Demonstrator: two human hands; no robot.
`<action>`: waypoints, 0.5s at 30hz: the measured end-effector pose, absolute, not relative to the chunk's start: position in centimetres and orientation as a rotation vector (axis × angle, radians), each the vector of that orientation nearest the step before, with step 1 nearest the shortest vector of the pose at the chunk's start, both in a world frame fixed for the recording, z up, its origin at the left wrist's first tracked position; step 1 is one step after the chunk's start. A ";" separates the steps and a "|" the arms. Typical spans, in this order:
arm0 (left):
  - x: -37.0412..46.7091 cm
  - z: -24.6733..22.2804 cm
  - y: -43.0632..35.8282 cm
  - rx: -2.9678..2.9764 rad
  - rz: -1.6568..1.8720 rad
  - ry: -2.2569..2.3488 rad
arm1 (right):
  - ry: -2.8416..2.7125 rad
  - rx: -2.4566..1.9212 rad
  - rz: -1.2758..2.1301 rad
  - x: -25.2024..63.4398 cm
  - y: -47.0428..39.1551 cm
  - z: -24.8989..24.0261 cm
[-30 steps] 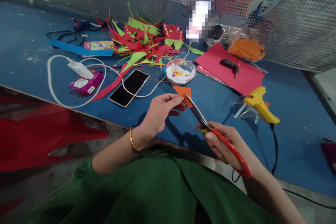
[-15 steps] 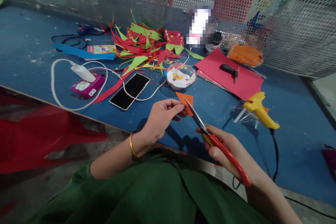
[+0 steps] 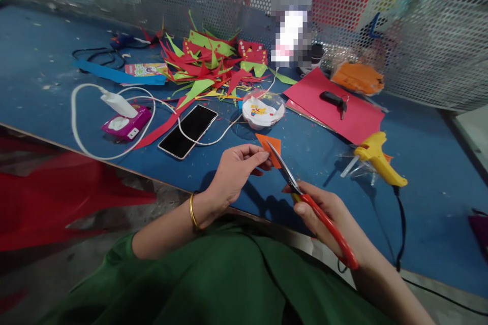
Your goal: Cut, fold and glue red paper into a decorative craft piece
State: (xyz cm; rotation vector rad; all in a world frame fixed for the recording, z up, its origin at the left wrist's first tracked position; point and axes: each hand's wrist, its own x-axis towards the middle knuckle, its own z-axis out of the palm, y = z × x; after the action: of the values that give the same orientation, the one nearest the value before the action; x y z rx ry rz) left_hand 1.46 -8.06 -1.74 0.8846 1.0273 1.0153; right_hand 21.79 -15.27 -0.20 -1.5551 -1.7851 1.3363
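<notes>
My left hand (image 3: 243, 168) pinches a small orange piece of paper (image 3: 271, 151) by its left side, above the blue table near its front edge. In my right hand (image 3: 324, 213) is a pair of red-handled scissors (image 3: 320, 216), with the fingers wrapped round the handles. The metal blades point up and to the left and lie across the orange paper, close to my left fingertips. The lower handle is mostly hidden by my right hand. Just beyond the paper stands a clear round bowl (image 3: 263, 118) with white lining and tiny coloured bits.
On the blue table (image 3: 305, 152) lie a dark phone (image 3: 188, 132), a purple power adapter (image 3: 127, 124) with a white cable, and a heap of red and green paper scraps (image 3: 209, 66). To the right are red sheets (image 3: 328, 111) with a key (image 3: 335, 100) and a yellow glue gun (image 3: 379, 160).
The scissor handles have come closer together and my right thumb has moved slightly up and left. My left hand and the orange paper have barely moved.
</notes>
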 end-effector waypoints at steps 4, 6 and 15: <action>1.5 -1.6 -8.0 0.893 1.012 1.025 | -1.743 -1.563 1.351 21.5 -15.2 -0.2; 1.4 -1.6 -8.0 0.895 1.002 1.019 | -1.727 -1.578 1.361 21.5 -15.3 -0.2; 0.7 -1.4 -6.9 0.853 1.035 1.024 | -1.723 -1.626 1.352 21.4 -15.4 0.1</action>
State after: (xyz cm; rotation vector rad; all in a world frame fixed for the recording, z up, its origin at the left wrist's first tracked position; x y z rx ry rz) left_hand 0.71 -6.90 -1.40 0.8529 1.0240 1.0347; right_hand 21.41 -15.44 0.09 -1.6263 -1.7230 1.3515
